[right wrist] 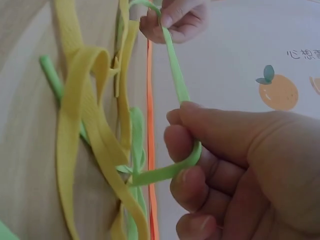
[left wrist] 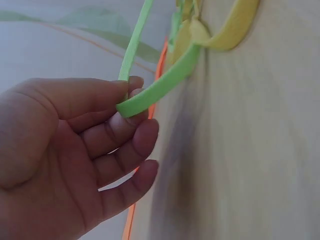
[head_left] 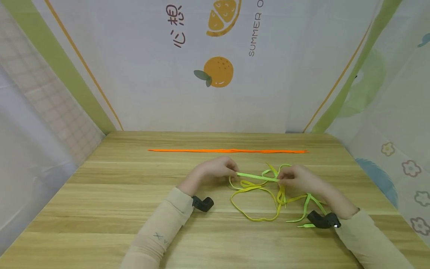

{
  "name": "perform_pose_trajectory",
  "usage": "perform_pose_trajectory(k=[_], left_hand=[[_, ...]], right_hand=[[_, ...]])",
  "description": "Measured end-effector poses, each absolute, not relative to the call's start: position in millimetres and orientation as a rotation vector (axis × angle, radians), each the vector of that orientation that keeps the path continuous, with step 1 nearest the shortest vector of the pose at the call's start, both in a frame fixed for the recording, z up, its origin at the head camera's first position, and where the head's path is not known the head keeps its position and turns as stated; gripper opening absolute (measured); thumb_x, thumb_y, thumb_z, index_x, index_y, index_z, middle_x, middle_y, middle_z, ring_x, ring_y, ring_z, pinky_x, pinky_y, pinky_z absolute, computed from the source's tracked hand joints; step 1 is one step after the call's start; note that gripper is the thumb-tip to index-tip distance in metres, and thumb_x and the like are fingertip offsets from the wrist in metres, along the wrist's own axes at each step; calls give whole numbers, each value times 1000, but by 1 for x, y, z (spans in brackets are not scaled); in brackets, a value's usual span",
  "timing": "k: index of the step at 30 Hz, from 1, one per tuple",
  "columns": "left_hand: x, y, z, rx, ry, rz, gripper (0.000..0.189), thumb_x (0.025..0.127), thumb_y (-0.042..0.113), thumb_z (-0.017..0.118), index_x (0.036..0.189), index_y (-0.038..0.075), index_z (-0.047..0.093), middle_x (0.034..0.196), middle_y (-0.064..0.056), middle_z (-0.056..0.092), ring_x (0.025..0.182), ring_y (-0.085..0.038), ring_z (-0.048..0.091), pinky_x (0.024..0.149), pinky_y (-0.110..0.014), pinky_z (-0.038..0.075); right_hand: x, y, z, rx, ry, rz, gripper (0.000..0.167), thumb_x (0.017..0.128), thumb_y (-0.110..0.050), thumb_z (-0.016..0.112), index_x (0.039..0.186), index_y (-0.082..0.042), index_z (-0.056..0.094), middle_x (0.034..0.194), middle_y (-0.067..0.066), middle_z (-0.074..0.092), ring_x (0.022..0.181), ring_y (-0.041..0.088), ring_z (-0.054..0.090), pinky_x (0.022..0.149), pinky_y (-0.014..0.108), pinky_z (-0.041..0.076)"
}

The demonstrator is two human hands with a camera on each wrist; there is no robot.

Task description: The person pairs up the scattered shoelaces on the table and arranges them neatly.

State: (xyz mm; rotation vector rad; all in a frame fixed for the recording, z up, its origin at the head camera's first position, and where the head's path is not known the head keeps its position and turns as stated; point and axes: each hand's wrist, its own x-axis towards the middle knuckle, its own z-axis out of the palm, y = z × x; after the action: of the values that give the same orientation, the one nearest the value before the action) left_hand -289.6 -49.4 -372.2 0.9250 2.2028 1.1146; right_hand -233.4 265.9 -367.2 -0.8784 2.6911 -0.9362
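A green shoelace (head_left: pixel 256 176) is stretched between both hands, raised over the table. My left hand (head_left: pixel 220 168) pinches it between thumb and index finger; in the left wrist view the green lace (left wrist: pixel 165 82) bends around at the fingertips while the other fingers curl loosely. My right hand (head_left: pixel 300 179) pinches the same lace farther right, and its tail drops below the fingers in the right wrist view. Beneath and between the hands lies a yellow shoelace (head_left: pixel 255 219), looped and tangled with green strands (head_left: pixel 306 209).
An orange shoelace (head_left: pixel 228 151) lies straight across the back of the wooden table (head_left: pixel 117 209). A printed white curtain (head_left: pixel 151 93) hangs behind the table and along its sides. Black wrist cameras (head_left: pixel 203 204) are worn on both wrists.
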Motion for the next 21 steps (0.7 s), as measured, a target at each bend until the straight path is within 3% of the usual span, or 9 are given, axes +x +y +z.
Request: perform_pose_trajectory(k=[12,21], left_hand=[[-295,-90,-368,915,2275,1063,14,91,3,54,90,-5,65,69,-5,59,68,-20,48,66,-26,39],[-293,-123,-367,841,2305,1093,16,95,6,53,89,-6,63,70,-8,58,71,-22,49,69,-31,39]], right_hand=[[-232,276,-358,-746,2638,-1051,15,92,-13,65,98,0,69,85,5,67,75,21,59,63,33,51],[-233,283,-355,-701,2676,-1035,17,93,-14,64,100,1,68,82,5,65,72,17,54,60,28,46]])
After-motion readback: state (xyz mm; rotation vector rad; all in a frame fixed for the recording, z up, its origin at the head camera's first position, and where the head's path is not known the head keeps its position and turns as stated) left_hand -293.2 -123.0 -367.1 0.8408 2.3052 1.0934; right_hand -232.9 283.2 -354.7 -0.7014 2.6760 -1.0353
